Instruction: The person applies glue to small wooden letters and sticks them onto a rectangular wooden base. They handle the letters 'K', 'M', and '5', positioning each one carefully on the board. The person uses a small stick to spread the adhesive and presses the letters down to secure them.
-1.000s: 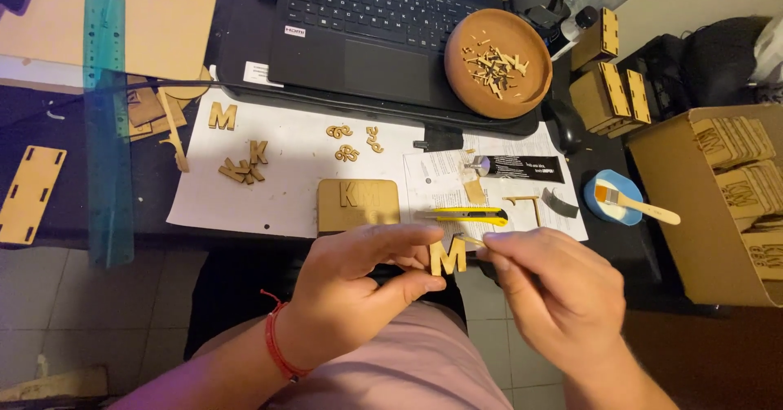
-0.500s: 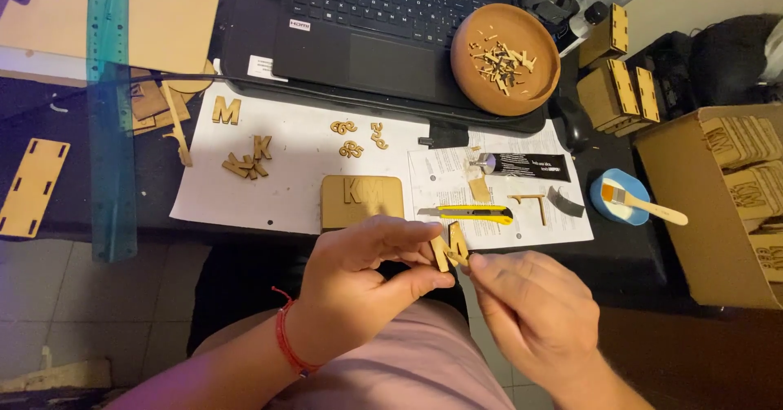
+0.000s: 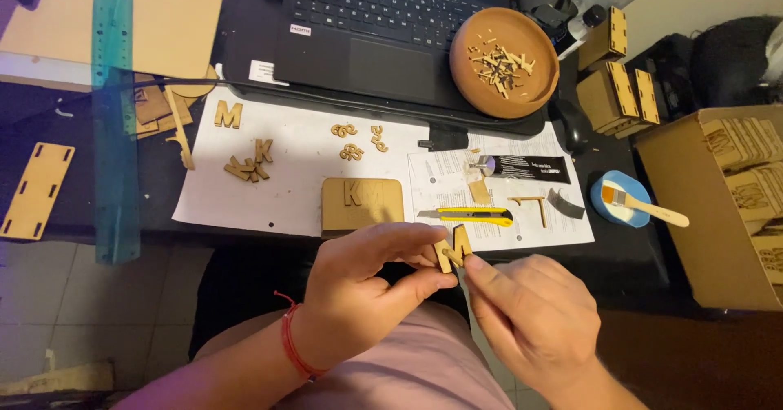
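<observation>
The left hand, a red string at its wrist, pinched a small wooden letter piece between thumb and fingers, closed firmly on it just above the person's lap. The right hand met the same piece from below and to the right, its index fingertip and thumb pressed against the lower edge, so both hands were clamped on the letter at the near rim of the dark surface. Just beyond the piece lay a yellow utility knife on a printed paper sheet, with a dark glue tube farther up the same sheet. To the left of the knife sat a wooden plaque bearing raised letters, resting on a white sheet that also carried loose cut letters and small curled wooden shapes. Farther back stood an open laptop, and at its right corner a round wooden bowl held offcuts. Off to the right were a blue lid with a brush across it and a cardboard box of wooden parts; a green ruler lay far left.
</observation>
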